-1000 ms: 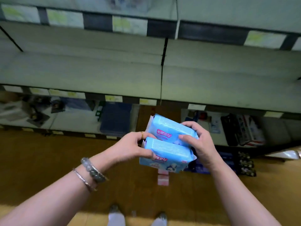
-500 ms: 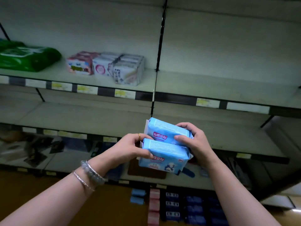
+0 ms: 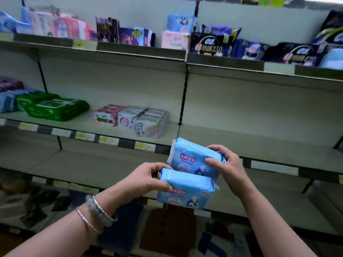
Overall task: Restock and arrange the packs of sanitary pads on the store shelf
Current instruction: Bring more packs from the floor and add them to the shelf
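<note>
A store aisle seen from the head of a person facing pale metal shelving [image 3: 259, 108] that fills the view, dimly lit.

Both hands are raised in front of the shelves, each grasping one light blue pack of sanitary pads. The left hand [image 3: 148, 178], with a gold ring [image 3: 157, 165] and two bracelets [image 3: 98, 212] at the wrist, grips the left end of the lower pack [image 3: 187, 190], thumb on top. The right hand [image 3: 225, 167] curls round the right end of the upper pack [image 3: 193, 158], thumb pressed on its printed face. The two packs touch, the upper one set just behind and above the lower. They are held in front of the front edge of the middle shelf [image 3: 259, 143], just right of the dark upright post [image 3: 183, 93] that divides the bays.

The right bay of the middle shelf is bare. In its left bay, a row of pink and white packs [image 3: 130, 119] stands near the post, and green packs [image 3: 55, 108] lie toward the left edge. Yellow and white price labels [image 3: 104, 140] run along the front edge.

The top shelf [image 3: 130, 51] is stocked: pink packs [image 3: 61, 26] at the left, and dark navy and black packs [image 3: 209, 44] just right of the post, running on to the right edge.

The shelf below [image 3: 74, 164] shows bare board. The lowest level holds dark goods, too blurred to tell.
</note>
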Tool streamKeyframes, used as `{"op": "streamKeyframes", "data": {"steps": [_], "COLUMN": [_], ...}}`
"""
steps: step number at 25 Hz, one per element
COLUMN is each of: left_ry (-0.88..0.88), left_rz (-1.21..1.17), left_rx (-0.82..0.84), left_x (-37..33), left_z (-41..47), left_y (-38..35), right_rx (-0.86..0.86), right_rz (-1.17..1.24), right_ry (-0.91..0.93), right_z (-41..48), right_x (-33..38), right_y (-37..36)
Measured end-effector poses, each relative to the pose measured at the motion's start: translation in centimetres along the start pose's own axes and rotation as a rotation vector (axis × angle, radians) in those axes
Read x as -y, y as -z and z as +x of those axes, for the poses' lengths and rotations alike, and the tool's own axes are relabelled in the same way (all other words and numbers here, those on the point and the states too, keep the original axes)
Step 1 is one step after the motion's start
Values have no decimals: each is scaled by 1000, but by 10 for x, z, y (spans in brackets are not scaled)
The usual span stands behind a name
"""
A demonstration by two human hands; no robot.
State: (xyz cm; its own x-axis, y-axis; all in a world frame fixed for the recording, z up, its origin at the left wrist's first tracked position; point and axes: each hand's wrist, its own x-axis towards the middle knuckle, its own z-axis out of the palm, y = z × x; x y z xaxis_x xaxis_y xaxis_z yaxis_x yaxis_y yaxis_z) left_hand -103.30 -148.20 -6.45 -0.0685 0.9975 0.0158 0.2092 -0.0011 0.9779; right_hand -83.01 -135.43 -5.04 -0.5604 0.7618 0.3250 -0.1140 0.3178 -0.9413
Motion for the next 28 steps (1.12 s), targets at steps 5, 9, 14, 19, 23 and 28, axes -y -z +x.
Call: {"op": "streamKeyframes", "data": {"steps": [5, 9, 14, 19, 23, 28], "left_ry": [-55, -107, -124, -174, -159, -188], "left_rz": [41, 106, 62, 61, 160, 229], "left_rx": [-61, -84, 18, 29, 14, 39], "left_x": [-4, 3, 13, 36, 59, 65], "left_z": [34, 83, 152, 231, 274, 291], "left_y": [13, 30, 65, 108, 118, 117], "right_rx": [-26, -75, -149, -173, -157, 170], "right_rz": [-22, -57, -89, -155, -247, -835], "right_ry": [18, -5, -95, -168, -306, -472], "right_z": [29, 66, 131, 212, 246, 266], "right_x": [-3, -18, -43, -74, -97, -94], "right_y": [3, 6, 2, -11, -14, -9]}}
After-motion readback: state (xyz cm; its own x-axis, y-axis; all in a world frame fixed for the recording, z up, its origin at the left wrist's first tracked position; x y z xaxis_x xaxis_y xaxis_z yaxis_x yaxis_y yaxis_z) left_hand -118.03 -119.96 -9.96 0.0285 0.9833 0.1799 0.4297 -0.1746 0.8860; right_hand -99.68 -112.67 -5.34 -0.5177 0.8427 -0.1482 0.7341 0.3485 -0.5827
